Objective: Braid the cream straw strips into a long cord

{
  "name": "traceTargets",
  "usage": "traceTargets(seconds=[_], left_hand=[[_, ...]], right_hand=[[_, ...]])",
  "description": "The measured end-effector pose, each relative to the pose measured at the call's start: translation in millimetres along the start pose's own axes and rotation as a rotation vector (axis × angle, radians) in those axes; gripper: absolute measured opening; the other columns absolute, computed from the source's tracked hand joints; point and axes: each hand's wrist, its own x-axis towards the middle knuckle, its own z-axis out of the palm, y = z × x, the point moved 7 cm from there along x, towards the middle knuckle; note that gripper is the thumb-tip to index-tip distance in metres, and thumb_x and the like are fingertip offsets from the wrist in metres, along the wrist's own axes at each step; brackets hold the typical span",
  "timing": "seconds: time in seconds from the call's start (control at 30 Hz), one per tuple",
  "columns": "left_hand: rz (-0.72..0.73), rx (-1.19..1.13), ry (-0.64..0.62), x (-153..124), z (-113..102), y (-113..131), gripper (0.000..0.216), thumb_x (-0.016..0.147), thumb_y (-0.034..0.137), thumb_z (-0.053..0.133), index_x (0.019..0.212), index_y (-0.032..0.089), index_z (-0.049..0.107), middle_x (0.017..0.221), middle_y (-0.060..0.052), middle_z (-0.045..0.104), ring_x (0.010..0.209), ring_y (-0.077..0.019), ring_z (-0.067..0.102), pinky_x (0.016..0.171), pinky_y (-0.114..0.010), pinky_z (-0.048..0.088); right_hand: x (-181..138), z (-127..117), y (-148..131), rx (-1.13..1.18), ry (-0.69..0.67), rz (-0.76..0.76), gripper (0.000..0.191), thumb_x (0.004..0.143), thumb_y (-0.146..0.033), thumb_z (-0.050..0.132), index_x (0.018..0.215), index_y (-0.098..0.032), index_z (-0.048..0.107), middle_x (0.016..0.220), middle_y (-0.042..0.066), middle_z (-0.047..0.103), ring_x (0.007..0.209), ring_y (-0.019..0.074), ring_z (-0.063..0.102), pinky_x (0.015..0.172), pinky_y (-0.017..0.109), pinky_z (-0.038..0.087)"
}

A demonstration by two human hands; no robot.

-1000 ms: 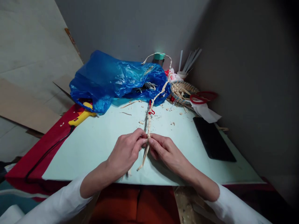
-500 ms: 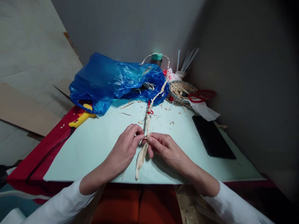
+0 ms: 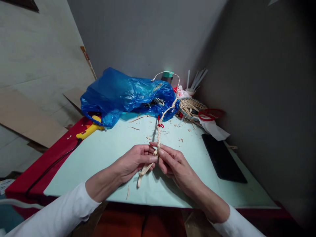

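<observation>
A pale braided cord (image 3: 159,135) of dry plant fibre runs from between my hands toward the back of the table, its far end curling up over a blue bag. A red tie (image 3: 160,125) is knotted round it partway along. My left hand (image 3: 138,161) pinches the loose strands (image 3: 145,170) just below the braid, thumb on top. My right hand (image 3: 174,161) grips the lower end of the braid between thumb and index finger. The unbraided strands hang out under my left hand toward the table's front edge. Some fingertips are hidden behind the fibre.
A blue plastic bag (image 3: 118,95) lies at the back. On the left rests a yellow glue gun (image 3: 89,131) with a black cord. To the right are a woven basket (image 3: 182,105), red-handled scissors (image 3: 209,114), white paper (image 3: 214,129) and a black tablet-like slab (image 3: 223,161). Fibre scraps litter the table (image 3: 111,184).
My left hand has shifted from pinching at the braid's end to holding the loose strands slightly lower, thumb laid across them. My right hand still grips the braid. The view has tilted up.
</observation>
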Motion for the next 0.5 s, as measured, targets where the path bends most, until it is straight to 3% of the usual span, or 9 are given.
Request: traceTargets(seconds=[0.13,0.33,0.5], left_hand=[[0.050,-0.007,0.054,1.5,2.9,0.2,0.023,0.074,0.012,0.067,0.095,0.013,0.057,0.071,0.000,0.055,0.055,-0.0073,0.049,0.053,-0.020,0.037],[0.128,-0.029,0.083,-1.8,6.1,-4.1,0.011,0.086,0.022,0.059,0.094,0.015,0.055,0.065,0.007,0.039,0.047,-0.0021,0.017,0.042,-0.018,0.012],[0.171,0.152,0.157,-8.7,-0.7,-1.2,0.015,0.088,0.031,0.058,0.089,0.016,0.058,0.059,0.008,0.036,0.045,-0.0031,0.019,0.041,-0.020,0.011]], right_hand=[[0.2,-2.1,0.6,-0.051,0.030,-0.013,0.046,0.096,-0.044,0.048,0.135,-0.020,0.054,0.050,-0.008,0.040,0.043,0.0045,0.022,0.041,0.020,0.013],[-0.5,-1.5,1.0,-0.067,0.031,0.003,0.049,0.097,-0.044,0.047,0.139,-0.020,0.051,0.050,-0.006,0.047,0.043,0.0051,0.025,0.042,0.019,0.018],[0.0,2.6,1.9,-0.105,-0.017,0.007,0.047,0.098,-0.045,0.044,0.137,-0.020,0.052,0.051,-0.005,0.052,0.044,0.0058,0.029,0.044,0.018,0.022]])
